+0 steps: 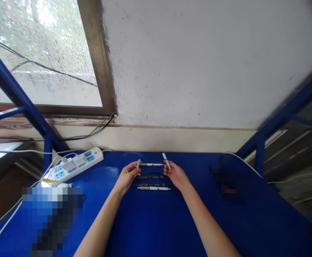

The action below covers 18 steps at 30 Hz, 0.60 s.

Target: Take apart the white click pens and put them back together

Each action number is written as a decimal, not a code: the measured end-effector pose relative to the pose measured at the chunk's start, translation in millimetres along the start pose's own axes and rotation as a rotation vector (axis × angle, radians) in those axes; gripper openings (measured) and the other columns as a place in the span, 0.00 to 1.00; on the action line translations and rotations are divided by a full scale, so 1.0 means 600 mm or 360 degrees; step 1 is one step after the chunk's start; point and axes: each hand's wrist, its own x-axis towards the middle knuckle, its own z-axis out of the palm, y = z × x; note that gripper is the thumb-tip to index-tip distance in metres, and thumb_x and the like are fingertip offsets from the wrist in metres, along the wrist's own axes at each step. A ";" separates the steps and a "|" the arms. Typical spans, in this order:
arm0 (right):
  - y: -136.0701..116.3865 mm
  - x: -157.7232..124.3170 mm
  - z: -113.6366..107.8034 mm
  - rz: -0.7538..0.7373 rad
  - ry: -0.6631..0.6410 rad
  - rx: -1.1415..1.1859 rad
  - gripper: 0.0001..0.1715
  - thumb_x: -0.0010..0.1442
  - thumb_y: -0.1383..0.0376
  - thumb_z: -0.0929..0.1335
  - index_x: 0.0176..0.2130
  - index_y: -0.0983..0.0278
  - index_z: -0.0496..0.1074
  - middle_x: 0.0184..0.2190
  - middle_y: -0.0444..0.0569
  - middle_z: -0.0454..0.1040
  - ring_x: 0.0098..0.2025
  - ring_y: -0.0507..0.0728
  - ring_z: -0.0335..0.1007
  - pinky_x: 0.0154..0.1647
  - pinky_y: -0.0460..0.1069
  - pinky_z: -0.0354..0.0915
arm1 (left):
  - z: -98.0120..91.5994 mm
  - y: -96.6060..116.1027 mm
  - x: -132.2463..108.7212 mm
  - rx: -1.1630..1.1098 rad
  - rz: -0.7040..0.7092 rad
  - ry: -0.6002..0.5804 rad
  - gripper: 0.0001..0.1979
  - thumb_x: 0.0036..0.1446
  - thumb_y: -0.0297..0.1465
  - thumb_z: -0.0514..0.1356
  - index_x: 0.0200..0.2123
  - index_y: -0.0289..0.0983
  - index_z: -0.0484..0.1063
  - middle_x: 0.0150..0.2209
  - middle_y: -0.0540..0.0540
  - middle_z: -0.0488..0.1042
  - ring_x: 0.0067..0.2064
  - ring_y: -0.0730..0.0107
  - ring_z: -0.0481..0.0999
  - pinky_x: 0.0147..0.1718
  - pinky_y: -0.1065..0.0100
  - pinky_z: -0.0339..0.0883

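My left hand (127, 177) pinches a short, pale grey pen part (138, 164) upright between thumb and fingers. Across from it, my right hand (176, 175) grips a white pen barrel (166, 160), tilted with its upper end to the left. Between the hands, a white pen (152, 164) lies sideways on the blue tabletop (150, 221). Nearer to me are a dark pen (150, 177), another dark pen (150, 185) and a white pen with dark markings (153, 189), roughly parallel. A thin dark piece (156, 173) lies partly beside my right fingers.
A white power strip (78, 164) with plugs and cables sits at the back left. Blurred items lie at the front left and a dark object (224, 178) at the right. Blue metal bars (48, 142) flank the table; a wall (193, 71) stands behind.
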 end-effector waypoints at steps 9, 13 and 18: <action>0.002 -0.004 0.002 0.0119 -0.0107 0.0019 0.17 0.51 0.54 0.72 0.37 0.63 0.76 0.23 0.46 0.71 0.24 0.53 0.64 0.22 0.48 0.59 | -0.010 -0.007 0.009 -0.0084 -0.0027 -0.0030 0.19 0.48 0.33 0.68 0.45 0.34 0.76 0.41 0.42 0.74 0.35 0.72 0.73 0.33 0.72 0.66; 0.002 -0.003 0.001 0.0129 -0.0118 -0.0009 0.18 0.52 0.53 0.70 0.38 0.62 0.76 0.23 0.45 0.70 0.23 0.52 0.64 0.22 0.48 0.59 | -0.012 -0.008 0.009 -0.0089 -0.0030 -0.0060 0.20 0.48 0.34 0.67 0.45 0.34 0.76 0.38 0.43 0.74 0.34 0.73 0.72 0.32 0.73 0.65; 0.004 -0.005 0.002 0.0057 -0.0096 -0.0069 0.19 0.46 0.56 0.74 0.37 0.63 0.77 0.24 0.45 0.71 0.24 0.52 0.65 0.22 0.47 0.59 | -0.009 -0.008 0.008 0.0034 0.0057 -0.0003 0.23 0.46 0.35 0.69 0.46 0.34 0.75 0.35 0.46 0.73 0.32 0.76 0.70 0.30 0.74 0.64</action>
